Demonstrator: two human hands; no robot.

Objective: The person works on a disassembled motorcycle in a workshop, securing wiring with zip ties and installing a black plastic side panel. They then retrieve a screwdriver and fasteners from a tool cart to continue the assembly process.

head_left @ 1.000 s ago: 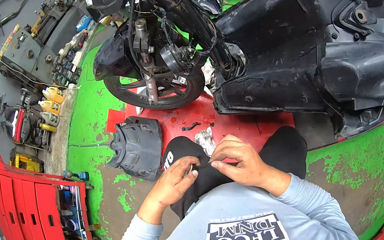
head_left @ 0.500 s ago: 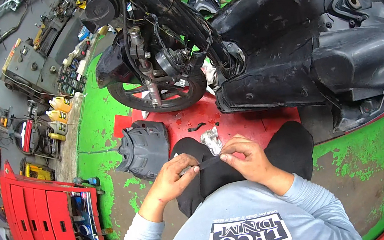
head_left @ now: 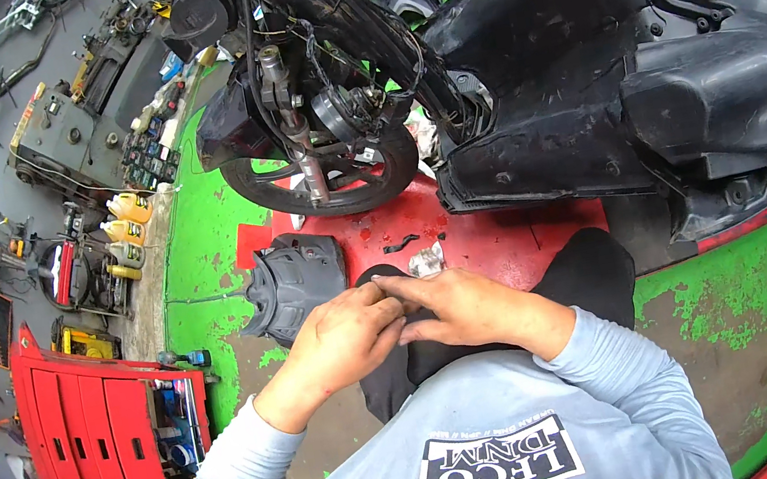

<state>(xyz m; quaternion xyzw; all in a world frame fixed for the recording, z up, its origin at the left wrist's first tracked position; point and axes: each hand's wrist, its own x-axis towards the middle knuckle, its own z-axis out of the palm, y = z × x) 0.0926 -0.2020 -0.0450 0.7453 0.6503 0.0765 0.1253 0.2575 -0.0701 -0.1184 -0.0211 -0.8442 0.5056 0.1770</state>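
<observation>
In the middle of the head view, a little below its centre, the left hand (head_left: 344,337) and the right hand (head_left: 477,310) meet above the lap of black trousers (head_left: 593,275). The right fingers (head_left: 407,286) reach across the tips of the left fingers, which are curled inward, and the two hands touch. Whether they pinch some small thing, I cannot tell: the backs of the hands hide the space between them, so the place of any held piece is there at most.

Just beyond the hands, on the red mat (head_left: 527,246), lies a crumpled white cloth (head_left: 426,261), and a little higher in the frame a small dark strip (head_left: 401,243). Left of these sits a grey plastic cover (head_left: 294,280), near the left hand but apart from the right one. In the upper middle stands a front wheel (head_left: 337,205); a large black body panel (head_left: 540,81) fills the upper right.

For such close handwork, in my judgement, one hand should hold steady while the other makes the fine movement, with light pressure. It also seems wise to stay above the lap, and to part the fingers slightly, so that the eyes can check between them.
</observation>
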